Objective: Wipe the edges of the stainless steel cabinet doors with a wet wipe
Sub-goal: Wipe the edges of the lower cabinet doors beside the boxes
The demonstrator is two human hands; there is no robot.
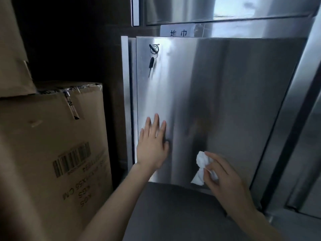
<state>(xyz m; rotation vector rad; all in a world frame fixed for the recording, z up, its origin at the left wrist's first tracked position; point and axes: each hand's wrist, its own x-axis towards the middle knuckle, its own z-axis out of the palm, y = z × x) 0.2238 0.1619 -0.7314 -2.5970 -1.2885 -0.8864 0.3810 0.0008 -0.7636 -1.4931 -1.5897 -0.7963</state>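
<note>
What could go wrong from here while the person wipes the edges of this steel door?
1. The left hand lies flat on the door, so it may leave fingerprints there.
2. A key hangs from the lock near the door's left edge; a wipe moving up that edge could catch it.
3. The right hand pinches the wet wipe crumpled, so little of it may touch the bottom edge.

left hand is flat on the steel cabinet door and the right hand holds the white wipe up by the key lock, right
Not quite. The head view shows the right hand holding the crumpled white wet wipe by the bottom edge of the stainless steel cabinet door, far below the round key lock. The left hand does lie flat on the door.
</note>
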